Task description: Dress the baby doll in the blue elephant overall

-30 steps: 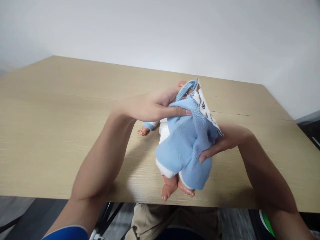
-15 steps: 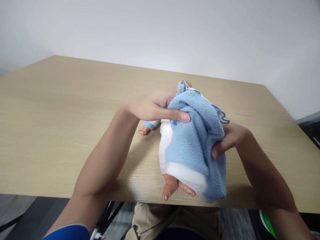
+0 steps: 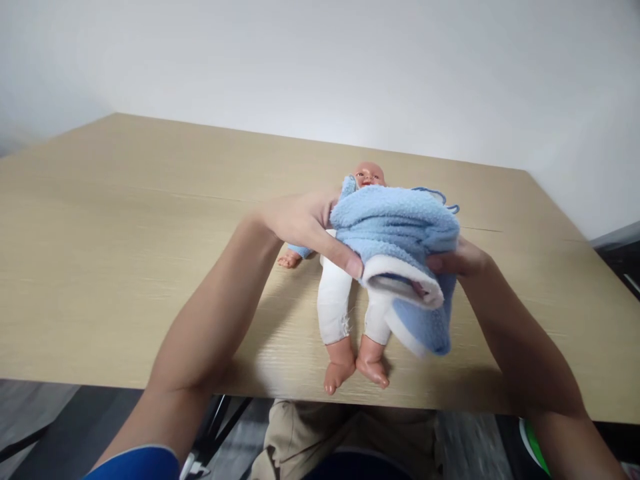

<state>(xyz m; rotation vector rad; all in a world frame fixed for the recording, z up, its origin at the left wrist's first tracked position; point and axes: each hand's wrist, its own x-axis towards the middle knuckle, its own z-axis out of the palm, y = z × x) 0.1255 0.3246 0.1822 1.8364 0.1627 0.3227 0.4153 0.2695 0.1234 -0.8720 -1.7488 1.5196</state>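
A baby doll lies on its back on the table, feet toward me. Its white cloth legs, bare feet and one blue-cuffed arm show; the head peeks out at the far end. Above its body I hold a fluffy light-blue doll garment with white trim, one white-edged opening facing me. My left hand grips the garment's left side, thumb on top near that opening. On the right side my right hand is closed on the fabric, its fingers partly hidden behind it. A dark-blue cord or edging loops out at the garment's upper right.
The light wooden table reaches back to a white wall. Its front edge runs just beyond the doll's feet, close to my lap. A dark object stands past the table's right edge.
The garment has been lifted and bunched upward, so its white-edged opening now faces me. The doll's legs and part of its head have come into view. Both hands keep their hold.
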